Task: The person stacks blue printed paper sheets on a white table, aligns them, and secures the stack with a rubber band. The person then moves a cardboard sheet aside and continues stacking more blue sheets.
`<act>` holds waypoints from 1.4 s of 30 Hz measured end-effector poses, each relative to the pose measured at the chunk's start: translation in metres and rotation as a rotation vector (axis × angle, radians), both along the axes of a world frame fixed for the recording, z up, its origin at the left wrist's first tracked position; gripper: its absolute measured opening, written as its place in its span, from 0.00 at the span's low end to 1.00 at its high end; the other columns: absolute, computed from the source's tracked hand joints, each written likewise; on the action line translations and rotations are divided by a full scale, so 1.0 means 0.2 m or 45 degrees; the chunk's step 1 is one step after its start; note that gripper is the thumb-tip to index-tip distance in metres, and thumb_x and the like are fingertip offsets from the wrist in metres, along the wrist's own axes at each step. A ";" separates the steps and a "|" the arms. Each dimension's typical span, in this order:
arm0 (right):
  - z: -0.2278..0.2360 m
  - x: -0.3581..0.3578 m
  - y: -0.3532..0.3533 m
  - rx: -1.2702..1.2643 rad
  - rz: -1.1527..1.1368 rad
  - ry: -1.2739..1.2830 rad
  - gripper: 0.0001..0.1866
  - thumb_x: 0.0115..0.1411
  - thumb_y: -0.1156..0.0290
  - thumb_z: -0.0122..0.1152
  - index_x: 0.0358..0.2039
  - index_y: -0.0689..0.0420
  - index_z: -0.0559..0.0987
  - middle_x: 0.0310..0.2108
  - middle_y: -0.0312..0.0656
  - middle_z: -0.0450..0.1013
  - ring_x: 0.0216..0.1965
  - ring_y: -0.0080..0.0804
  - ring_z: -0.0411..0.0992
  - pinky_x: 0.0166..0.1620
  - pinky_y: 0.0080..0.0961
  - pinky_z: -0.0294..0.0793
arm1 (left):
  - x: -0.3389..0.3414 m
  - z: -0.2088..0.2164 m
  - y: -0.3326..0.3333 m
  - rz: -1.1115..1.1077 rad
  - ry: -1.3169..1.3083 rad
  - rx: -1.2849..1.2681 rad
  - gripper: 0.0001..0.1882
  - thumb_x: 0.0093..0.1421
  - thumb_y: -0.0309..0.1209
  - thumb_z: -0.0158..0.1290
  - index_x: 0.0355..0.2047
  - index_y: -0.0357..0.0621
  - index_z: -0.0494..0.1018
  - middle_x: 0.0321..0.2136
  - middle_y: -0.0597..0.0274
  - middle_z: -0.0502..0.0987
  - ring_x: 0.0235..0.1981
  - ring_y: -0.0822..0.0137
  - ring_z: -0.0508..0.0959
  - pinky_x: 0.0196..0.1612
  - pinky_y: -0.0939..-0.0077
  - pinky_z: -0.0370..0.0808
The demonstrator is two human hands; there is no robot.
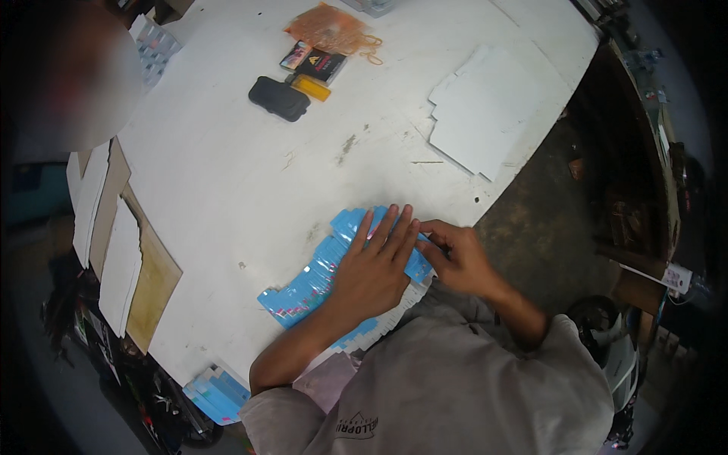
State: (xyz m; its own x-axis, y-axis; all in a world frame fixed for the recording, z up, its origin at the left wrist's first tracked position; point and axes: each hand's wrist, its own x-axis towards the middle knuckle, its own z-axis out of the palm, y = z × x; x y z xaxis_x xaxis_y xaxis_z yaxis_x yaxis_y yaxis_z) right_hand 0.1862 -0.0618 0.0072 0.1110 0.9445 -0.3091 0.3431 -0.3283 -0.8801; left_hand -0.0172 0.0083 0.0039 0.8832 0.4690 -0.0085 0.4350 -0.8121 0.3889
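Observation:
Glossy blue printed cards (299,292) lie in an overlapping, fanned row along the near edge of the white table (220,205). My left hand (375,265) rests flat across the right part of that row, fingers stretched out and slightly apart, covering some of the cards. At the row's right end, my right hand (459,258) has its thumb and curled fingers closed at the edge of a blue card (418,267). Its fingertips are partly hidden beside my left hand. White card edges (406,303) show between the row and my grey shirt.
A stack of blue cards (218,394) sits at the near left corner. White sheets (485,114) lie far right. Toward the back are a dark case (279,98), a yellow lighter (311,88), a small black box (327,67) and an orange plastic bag (322,29). Torn boards (155,280) lie left.

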 end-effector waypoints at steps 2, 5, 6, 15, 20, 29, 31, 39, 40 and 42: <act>0.01 0.10 0.09 0.060 0.028 -0.448 0.21 0.63 0.75 0.67 0.56 0.62 0.78 0.41 0.52 0.82 0.40 0.46 0.81 0.46 0.32 0.78 | -0.01 -0.04 0.00 0.008 0.005 -0.066 0.45 0.56 0.42 0.61 0.70 0.32 0.63 0.73 0.42 0.60 0.75 0.42 0.57 0.76 0.40 0.49; -0.09 0.30 0.24 0.811 -0.142 -1.195 0.24 0.61 0.75 0.68 0.58 0.61 0.78 0.43 0.53 0.79 0.44 0.51 0.78 0.49 0.39 0.77 | -0.01 0.00 0.02 0.004 -0.041 -0.081 0.39 0.58 0.42 0.61 0.66 0.29 0.68 0.70 0.41 0.66 0.74 0.43 0.61 0.76 0.42 0.51; -0.17 0.37 0.23 0.794 -0.097 -1.196 0.25 0.61 0.74 0.69 0.59 0.61 0.78 0.44 0.53 0.78 0.45 0.52 0.77 0.48 0.42 0.76 | 0.00 0.02 0.02 0.005 -0.061 -0.110 0.37 0.60 0.41 0.60 0.64 0.29 0.70 0.69 0.41 0.67 0.73 0.43 0.62 0.76 0.43 0.52; -0.06 0.09 0.13 0.653 0.056 -0.972 0.17 0.64 0.75 0.65 0.53 0.62 0.79 0.40 0.57 0.78 0.37 0.52 0.75 0.42 0.46 0.74 | 0.01 -0.03 0.00 0.072 -0.119 -0.141 0.30 0.66 0.37 0.55 0.65 0.34 0.70 0.69 0.41 0.66 0.73 0.42 0.63 0.72 0.44 0.59; 0.04 -0.04 0.00 0.055 0.115 -0.155 0.13 0.62 0.78 0.63 0.47 0.62 0.79 0.32 0.55 0.79 0.37 0.55 0.78 0.38 0.44 0.76 | 0.02 0.01 -0.01 -0.069 0.030 0.145 0.36 0.65 0.36 0.55 0.70 0.33 0.63 0.73 0.38 0.58 0.75 0.43 0.57 0.75 0.43 0.54; -0.10 0.02 0.02 0.639 0.142 -0.824 0.23 0.59 0.62 0.74 0.49 0.65 0.81 0.53 0.54 0.74 0.57 0.55 0.73 0.62 0.55 0.69 | 0.01 0.01 0.02 -0.007 -0.124 -0.121 0.38 0.67 0.53 0.54 0.60 0.25 0.73 0.65 0.34 0.70 0.72 0.40 0.63 0.76 0.42 0.52; -0.12 0.07 0.02 0.597 0.152 -0.915 0.37 0.58 0.50 0.74 0.55 0.70 0.77 0.57 0.56 0.72 0.61 0.56 0.70 0.68 0.62 0.60 | 0.01 -0.04 0.00 0.027 -0.153 -0.082 0.36 0.66 0.52 0.57 0.59 0.27 0.74 0.65 0.35 0.70 0.72 0.39 0.64 0.75 0.41 0.53; -0.05 0.08 0.03 0.490 0.196 -1.094 0.54 0.53 0.36 0.74 0.59 0.77 0.72 0.63 0.64 0.66 0.68 0.62 0.62 0.72 0.70 0.45 | -0.02 0.03 -0.02 0.080 -0.091 -0.049 0.30 0.70 0.47 0.53 0.62 0.35 0.74 0.68 0.38 0.68 0.71 0.40 0.64 0.73 0.42 0.57; -0.05 0.08 0.03 0.473 0.194 -1.115 0.56 0.52 0.35 0.74 0.60 0.78 0.71 0.64 0.65 0.65 0.69 0.63 0.61 0.72 0.71 0.45 | -0.02 0.02 -0.01 0.067 -0.092 -0.030 0.30 0.70 0.46 0.53 0.62 0.35 0.74 0.68 0.39 0.67 0.72 0.40 0.64 0.73 0.42 0.57; -0.06 0.08 0.03 0.433 0.216 -1.136 0.56 0.53 0.36 0.74 0.61 0.79 0.69 0.65 0.67 0.64 0.68 0.63 0.61 0.70 0.71 0.48 | -0.03 0.00 -0.01 0.057 -0.094 -0.022 0.29 0.70 0.44 0.53 0.63 0.35 0.73 0.68 0.39 0.67 0.72 0.41 0.64 0.73 0.42 0.57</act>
